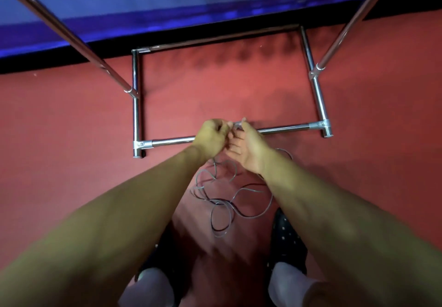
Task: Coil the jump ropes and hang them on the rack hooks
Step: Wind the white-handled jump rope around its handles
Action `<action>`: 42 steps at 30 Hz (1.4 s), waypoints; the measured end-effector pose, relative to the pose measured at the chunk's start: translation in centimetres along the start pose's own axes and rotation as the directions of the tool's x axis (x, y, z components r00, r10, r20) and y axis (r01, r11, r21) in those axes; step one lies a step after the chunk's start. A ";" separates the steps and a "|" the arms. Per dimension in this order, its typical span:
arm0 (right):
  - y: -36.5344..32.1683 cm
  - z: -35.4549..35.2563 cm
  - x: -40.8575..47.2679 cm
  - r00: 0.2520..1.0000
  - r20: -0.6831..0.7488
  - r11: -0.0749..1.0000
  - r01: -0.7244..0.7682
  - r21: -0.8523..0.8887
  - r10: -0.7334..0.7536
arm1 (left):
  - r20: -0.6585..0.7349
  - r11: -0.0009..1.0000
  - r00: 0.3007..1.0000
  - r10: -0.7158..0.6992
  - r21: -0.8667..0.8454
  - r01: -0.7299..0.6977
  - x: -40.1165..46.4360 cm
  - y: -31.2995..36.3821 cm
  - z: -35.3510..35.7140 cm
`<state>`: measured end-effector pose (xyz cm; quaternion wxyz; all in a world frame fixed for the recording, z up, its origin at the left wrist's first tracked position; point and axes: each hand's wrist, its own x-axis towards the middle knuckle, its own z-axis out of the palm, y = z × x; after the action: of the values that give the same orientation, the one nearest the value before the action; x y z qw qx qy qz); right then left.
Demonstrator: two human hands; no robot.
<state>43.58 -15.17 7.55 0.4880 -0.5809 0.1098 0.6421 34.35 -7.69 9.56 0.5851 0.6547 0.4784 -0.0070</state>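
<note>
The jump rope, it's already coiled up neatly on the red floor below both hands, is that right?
Not coiled: the head view shows the jump rope lying in loose, tangled loops on the red floor below the left hand and right hand.

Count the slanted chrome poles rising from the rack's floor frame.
2. One slanted pole climbs toward the upper left from the frame's left side bar; the other slanted pole climbs toward the upper right from the right side bar. Their tops are out of view.
</note>
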 end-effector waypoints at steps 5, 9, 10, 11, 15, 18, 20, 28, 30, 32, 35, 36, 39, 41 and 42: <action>-1.8 2.2 -6.0 0.991 -0.024 0.984 0.129 -0.122 -0.133 | 0.127 0.977 0.989 -0.075 -0.189 0.098 -6.5 4.1 -0.6; -4.2 2.2 -12.0 0.977 0.148 0.900 0.199 -0.389 -0.152 | 0.169 0.980 0.981 -0.098 -0.152 0.124 -11.2 7.2 -3.2; -4.9 2.4 -14.0 0.973 0.182 0.876 0.210 -0.435 -0.143 | 0.119 0.990 0.989 -0.090 -0.097 0.102 -12.4 8.0 -3.9; -5.6 2.7 -16.0 0.964 0.224 0.851 0.236 -0.469 -0.144 | 0.041 0.998 0.998 -0.057 -0.002 0.057 -13.5 8.7 -4.5; -8.1 4.8 -23.6 0.905 0.331 0.575 0.425 -0.699 -0.267 | -0.371 0.909 0.883 0.287 0.396 -0.129 -18.9 12.0 -6.7; -9.8 6.7 -29.4 0.828 0.395 0.321 0.529 -0.786 -0.398 | -0.469 0.889 0.756 0.457 0.264 -0.374 -22.2 14.6 -7.7; -10.9 8.0 -33.6 0.767 0.405 0.211 0.560 -0.801 -0.499 | -0.401 0.852 0.759 0.513 0.130 -0.507 -24.2 16.6 -8.6; -12.5 12.2 -43.7 0.510 0.406 0.004 0.626 -0.779 -0.759 | -0.103 0.827 0.881 0.462 -0.308 -0.470 -34.4 21.3 -10.0; -11.8 12.6 -45.2 0.488 0.415 -0.023 0.627 -0.779 -0.768 | -0.085 0.772 0.868 0.489 -0.421 -0.476 -36.4 22.5 -9.9; -11.4 12.8 -46.3 0.481 0.437 -0.040 0.636 -0.770 -0.760 | -0.098 0.761 0.844 0.528 -0.387 -0.521 -37.8 23.3 -10.0; -10.9 13.1 -47.0 0.418 0.402 -0.052 0.638 -0.769 -0.814 | -0.163 0.752 0.826 0.539 -0.348 -0.559 -39.2 23.7 -10.4; -10.6 13.2 -46.8 0.403 0.357 -0.012 0.649 -0.761 -0.843 | -0.182 0.754 0.839 0.513 -0.371 -0.542 -39.5 23.8 -10.7; -8.8 13.0 -46.2 0.382 0.188 0.158 0.712 -0.684 -0.905 | -0.135 0.749 0.900 0.415 -0.511 -0.422 -40.5 23.8 -11.2; -6.8 11.8 -46.7 0.481 0.096 0.329 0.717 -0.614 -0.871 | -0.094 0.748 0.940 0.328 -0.582 -0.319 -41.0 23.4 -11.2; -5.4 11.1 -46.9 0.592 0.087 0.440 0.682 -0.584 -0.802 | -0.104 0.745 0.957 0.269 -0.608 -0.275 -41.0 23.0 -11.2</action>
<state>33.47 -28.02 53.23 0.5123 -0.7461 -0.3021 0.2993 20.57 -21.16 53.90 0.7590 0.4903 0.3562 0.2379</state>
